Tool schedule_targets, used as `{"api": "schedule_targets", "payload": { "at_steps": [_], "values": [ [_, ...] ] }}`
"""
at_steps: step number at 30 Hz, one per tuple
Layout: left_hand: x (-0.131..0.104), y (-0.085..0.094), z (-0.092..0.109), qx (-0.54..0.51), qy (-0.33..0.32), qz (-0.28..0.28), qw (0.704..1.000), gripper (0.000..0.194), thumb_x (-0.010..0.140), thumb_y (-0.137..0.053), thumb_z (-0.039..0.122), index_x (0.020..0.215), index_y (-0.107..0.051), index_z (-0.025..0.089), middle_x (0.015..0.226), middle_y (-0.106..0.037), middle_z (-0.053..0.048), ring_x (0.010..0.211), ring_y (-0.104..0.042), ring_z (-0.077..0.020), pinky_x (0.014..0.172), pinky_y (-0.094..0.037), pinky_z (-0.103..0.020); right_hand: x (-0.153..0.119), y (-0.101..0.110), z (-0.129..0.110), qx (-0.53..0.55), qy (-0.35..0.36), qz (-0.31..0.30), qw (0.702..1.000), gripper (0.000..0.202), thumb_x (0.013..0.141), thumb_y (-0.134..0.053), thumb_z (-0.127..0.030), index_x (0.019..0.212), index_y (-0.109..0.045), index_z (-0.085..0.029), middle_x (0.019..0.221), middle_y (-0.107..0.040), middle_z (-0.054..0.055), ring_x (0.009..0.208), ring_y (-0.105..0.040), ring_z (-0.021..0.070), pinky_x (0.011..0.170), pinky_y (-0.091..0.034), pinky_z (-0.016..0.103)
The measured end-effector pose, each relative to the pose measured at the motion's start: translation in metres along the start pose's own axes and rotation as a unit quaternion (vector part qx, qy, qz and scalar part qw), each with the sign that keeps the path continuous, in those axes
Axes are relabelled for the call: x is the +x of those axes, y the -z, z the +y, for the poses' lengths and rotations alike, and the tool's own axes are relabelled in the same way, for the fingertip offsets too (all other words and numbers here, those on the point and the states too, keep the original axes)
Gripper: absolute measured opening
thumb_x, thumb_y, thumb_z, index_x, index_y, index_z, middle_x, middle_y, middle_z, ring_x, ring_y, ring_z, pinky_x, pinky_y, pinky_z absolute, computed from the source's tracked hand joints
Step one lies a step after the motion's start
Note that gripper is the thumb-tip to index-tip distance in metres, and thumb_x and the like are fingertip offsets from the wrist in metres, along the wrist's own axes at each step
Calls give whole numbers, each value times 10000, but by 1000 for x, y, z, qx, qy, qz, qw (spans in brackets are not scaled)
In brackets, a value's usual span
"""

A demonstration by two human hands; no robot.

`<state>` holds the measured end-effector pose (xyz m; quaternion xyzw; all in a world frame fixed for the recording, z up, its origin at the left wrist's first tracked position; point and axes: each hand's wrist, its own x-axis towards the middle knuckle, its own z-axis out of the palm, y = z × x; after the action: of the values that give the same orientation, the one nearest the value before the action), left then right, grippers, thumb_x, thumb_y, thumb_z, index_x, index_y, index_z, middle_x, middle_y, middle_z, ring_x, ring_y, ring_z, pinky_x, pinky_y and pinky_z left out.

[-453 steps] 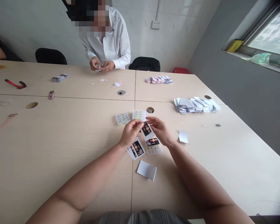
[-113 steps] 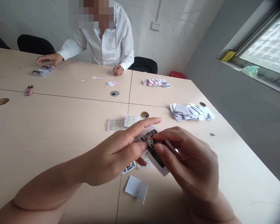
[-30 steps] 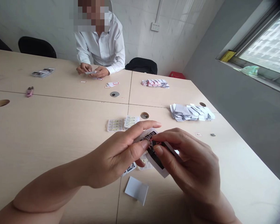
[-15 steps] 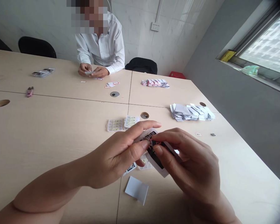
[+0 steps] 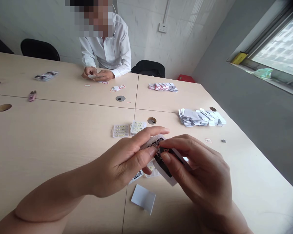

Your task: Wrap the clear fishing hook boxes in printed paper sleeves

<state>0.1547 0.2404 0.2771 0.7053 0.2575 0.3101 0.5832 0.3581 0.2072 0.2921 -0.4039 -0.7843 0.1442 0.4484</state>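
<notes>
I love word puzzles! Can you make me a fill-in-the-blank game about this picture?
1. The left hand and right hand hold a printed card with a ____ border.
2. The pink cutters lie to the ____ of the clear plastic boxes.
3. The chair on the left is ____.
Missing words: white; left; black.

Printed card [image 5: 162, 164] in both hands [image 5: 119, 165]

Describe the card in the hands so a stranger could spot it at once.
At the near side of the table, find the left hand and the right hand. Between them they hold the card, tilted, a black printed panel with a white border. Unlike the blank folded sheet, it is printed; unlike the printed paper on the table, it is held up.
</notes>
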Motion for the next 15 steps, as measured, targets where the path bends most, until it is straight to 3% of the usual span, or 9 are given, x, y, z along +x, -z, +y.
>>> {"api": "schedule_targets", "payload": {
  "at_steps": [5,10,15],
  "values": [
    [-1,-1,0,4,4,3,1000,363,1098,-385,402,1445,-434,494,1169,-653,23,799,-640,-78,772,-563,-164,0,1,0,-3,5,-3,1000,168,923,-651,-88,1060,-669,-183,879,-688,-53,745,-627,20,723,-499,101],
    [1,2,-2,10,-3,0,1000,387,1087,-403,418,1464,-421,506,1428,-540,13,834,-631,-90,749,-577,-180,-1,1,1,1,0,-9,1000,188,926,-656,-93,1090,-670,-185,897,-698,-45,771,-641,29,744,-505,103],
    [0,2,-4,21,0,0,1000,396,1084,-412,419,1470,-416,506,1542,-444,9,893,-658,-113,753,-585,-204,0,1,2,-3,4,-9,1000,198,929,-661,-105,1109,-674,-187,902,-698,-44,755,-638,27,718,-502,101]
  ]
}}
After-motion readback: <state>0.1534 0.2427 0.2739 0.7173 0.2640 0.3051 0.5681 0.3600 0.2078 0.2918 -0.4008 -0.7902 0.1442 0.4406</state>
